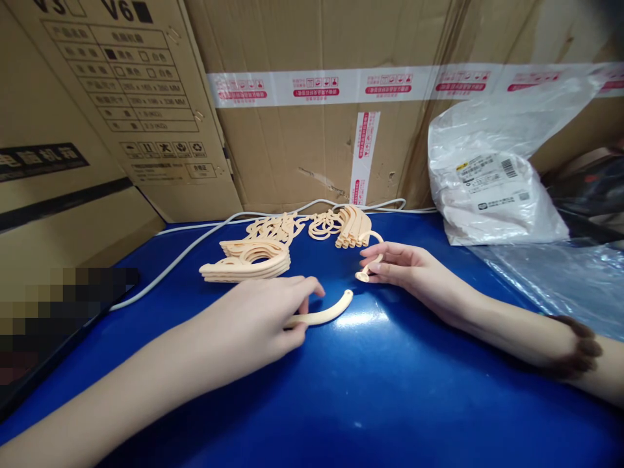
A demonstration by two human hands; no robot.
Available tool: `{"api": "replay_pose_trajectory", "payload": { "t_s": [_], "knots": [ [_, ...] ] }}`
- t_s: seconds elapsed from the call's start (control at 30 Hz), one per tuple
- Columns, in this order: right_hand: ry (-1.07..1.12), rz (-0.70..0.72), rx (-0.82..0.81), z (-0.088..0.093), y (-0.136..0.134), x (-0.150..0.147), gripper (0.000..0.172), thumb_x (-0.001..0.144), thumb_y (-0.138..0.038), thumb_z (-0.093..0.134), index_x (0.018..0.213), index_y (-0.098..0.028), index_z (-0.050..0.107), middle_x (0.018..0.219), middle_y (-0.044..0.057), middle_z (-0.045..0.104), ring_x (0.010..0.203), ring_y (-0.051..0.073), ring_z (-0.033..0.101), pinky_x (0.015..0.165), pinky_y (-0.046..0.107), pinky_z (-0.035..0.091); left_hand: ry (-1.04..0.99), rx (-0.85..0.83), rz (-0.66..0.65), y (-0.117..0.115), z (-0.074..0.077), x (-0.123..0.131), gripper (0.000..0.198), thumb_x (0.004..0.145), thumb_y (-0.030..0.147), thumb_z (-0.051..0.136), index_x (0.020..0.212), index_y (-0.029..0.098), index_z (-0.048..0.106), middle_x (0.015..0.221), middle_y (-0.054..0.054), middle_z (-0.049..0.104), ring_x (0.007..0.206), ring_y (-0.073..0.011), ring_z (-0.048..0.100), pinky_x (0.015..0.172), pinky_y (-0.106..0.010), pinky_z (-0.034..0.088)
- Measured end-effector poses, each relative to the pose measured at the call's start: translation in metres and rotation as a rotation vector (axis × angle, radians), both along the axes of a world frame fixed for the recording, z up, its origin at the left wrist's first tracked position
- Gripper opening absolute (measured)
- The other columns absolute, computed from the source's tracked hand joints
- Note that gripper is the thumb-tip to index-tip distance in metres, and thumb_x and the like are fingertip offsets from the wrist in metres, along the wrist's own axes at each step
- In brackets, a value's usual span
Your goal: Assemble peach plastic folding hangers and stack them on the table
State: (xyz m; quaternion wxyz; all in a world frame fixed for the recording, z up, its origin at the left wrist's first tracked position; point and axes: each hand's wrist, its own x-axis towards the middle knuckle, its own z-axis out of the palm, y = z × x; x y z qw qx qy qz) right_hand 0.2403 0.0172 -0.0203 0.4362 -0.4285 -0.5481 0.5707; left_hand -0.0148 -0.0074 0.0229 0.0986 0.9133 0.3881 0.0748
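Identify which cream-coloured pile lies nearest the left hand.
The layered stack at the left, just beyond the left hand; the tangled pieces, the rings and the curved-piece stack all lie farther from that hand.

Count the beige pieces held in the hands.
2: a curved bar in the left hand, and a hooked piece with a flared end in the right hand. The fingers may hide more.
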Motion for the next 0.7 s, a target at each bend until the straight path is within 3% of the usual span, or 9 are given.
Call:
{"api": "replay_pose_trajectory", "payload": {
  "t_s": [0.1,0.23,0.33,0.4,0.5,0.7],
  "knots": [
    [-0.033,0.023,0.002,0.003,-0.001,-0.002,0.025,0.076,-0.027,0.072,0.099,-0.019,0.066,0.093,0.002,0.069,0.088,0.014,0.065,0.086,0.030,0.050,0.074,-0.007,0.045,-0.004,0.008,-0.003,0.015,0.083,0.031,0.060,0.096,0.024,0.060,0.070,0.004,0.061,0.056,-0.0136,0.056,0.046,-0.023,0.033],
    [-0.102,0.083,0.022,0.007,-0.002,-0.005,0.025,0.076,-0.026,0.071,0.098,-0.018,0.065,0.095,0.003,0.069,0.085,0.014,0.064,0.077,0.028,0.049,-0.019,0.101,0.124,-0.006,-0.006,0.015,0.033,0.088,0.051,0.052,0.096,0.020,0.056,0.081,-0.001,0.062,0.069,-0.0177,0.059,0.056,-0.026,0.039],
    [-0.158,0.126,0.033,0.009,-0.001,-0.008,0.024,0.075,-0.028,0.071,0.095,-0.017,0.065,0.093,0.003,0.069,0.083,0.014,0.064,0.074,0.028,0.047,-0.002,0.216,0.107,-0.005,-0.024,0.029,0.029,0.089,0.046,0.051,0.085,0.018,0.051,0.080,-0.003,0.059,0.071,-0.0189,0.056,0.060,-0.028,0.040],
    [-0.180,0.140,0.030,0.009,-0.001,-0.009,0.024,0.074,-0.029,0.071,0.093,-0.016,0.065,0.091,0.003,0.070,0.082,0.014,0.063,0.073,0.028,0.045,-0.008,0.221,0.082,-0.003,-0.032,0.031,0.018,0.091,0.034,0.047,0.081,0.019,0.048,0.076,-0.001,0.057,0.066,-0.0164,0.053,0.057,-0.026,0.038],
    [-0.186,0.151,0.034,0.008,-0.001,-0.009,0.020,0.075,-0.029,0.071,0.090,-0.016,0.066,0.085,0.002,0.069,0.080,0.013,0.062,0.072,0.027,0.044,-0.054,0.200,0.091,0.000,-0.033,0.029,0.014,0.089,0.023,0.043,0.076,0.020,0.042,0.071,0.002,0.052,0.060,-0.0140,0.049,0.054,-0.024,0.034],
    [-0.237,0.193,0.097,0.004,0.000,-0.003,0.012,0.076,-0.030,0.069,0.079,-0.018,0.071,0.083,0.001,0.069,0.074,0.013,0.059,0.072,0.028,0.043,-0.115,0.129,0.117,0.002,-0.029,0.028,0.014,0.086,0.022,0.041,0.074,0.021,0.035,0.061,0.006,0.045,0.052,-0.0122,0.045,0.051,-0.024,0.028]
  ]
}}
